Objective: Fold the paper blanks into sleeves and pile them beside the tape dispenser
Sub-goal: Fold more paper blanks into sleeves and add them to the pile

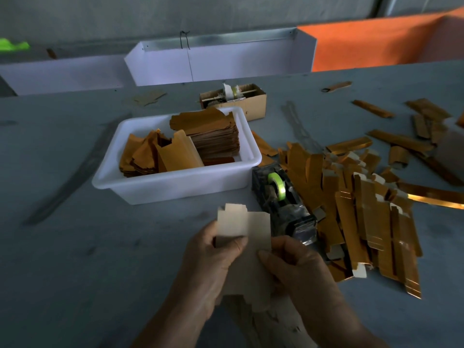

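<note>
Hands pinch one blank [247,228] between them, left hand [213,257] and right hand [296,262], just near of the dispenser [283,204]; sleeves [356,212] lie piled right of it, seemingly touching.

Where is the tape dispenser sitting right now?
In the head view, the tape dispenser stands right of centre on the table, between the white tub and the pile of folded sleeves.

pale blank [247,229] upright, gold sleeves [356,209] piled beside dispenser [283,199]
</note>
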Available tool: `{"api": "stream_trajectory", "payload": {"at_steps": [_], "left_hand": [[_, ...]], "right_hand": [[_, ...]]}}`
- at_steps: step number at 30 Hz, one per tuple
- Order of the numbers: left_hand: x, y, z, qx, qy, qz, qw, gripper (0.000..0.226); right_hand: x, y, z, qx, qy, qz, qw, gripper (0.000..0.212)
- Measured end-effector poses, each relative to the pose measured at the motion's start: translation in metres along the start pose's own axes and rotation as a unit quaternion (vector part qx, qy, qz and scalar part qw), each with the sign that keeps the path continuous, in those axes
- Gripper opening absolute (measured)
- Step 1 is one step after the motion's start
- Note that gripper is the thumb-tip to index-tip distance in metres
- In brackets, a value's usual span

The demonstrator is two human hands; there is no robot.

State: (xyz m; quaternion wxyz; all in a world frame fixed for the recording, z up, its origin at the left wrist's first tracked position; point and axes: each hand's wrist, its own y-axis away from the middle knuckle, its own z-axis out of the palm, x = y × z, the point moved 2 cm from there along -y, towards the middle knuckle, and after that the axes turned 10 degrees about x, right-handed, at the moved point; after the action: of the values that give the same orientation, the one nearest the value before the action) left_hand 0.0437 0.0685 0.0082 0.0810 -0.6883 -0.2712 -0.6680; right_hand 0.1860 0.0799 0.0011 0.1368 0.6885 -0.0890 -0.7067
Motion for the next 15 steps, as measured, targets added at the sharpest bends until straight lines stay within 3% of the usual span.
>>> {"api": "stream_trajectory", "payload": {"at_steps": [4,8,15], "left_hand": [[0.0047,0.0023,0.004,-0.008,-0.032,0.033,0.999,0.019],[0.0049,0.0019,0.0037,-0.027,-0.047,0.02,0.998,0.012],[0.0005,0.0053,0.0052,-0.028,-0.078,-0.017,0.996,0.024]], "right_hand": [[-0.0006,-0.0006,-0.0019,0.007,0.039,-0.018,0.999,0.016],[0.0012,-0.0019,-0.005,0.009,0.031,-0.018,0.999,0.018],[0.0066,-0.0012,-0.0083,0.027,0.023,-0.013,0.999,0.016]]}}
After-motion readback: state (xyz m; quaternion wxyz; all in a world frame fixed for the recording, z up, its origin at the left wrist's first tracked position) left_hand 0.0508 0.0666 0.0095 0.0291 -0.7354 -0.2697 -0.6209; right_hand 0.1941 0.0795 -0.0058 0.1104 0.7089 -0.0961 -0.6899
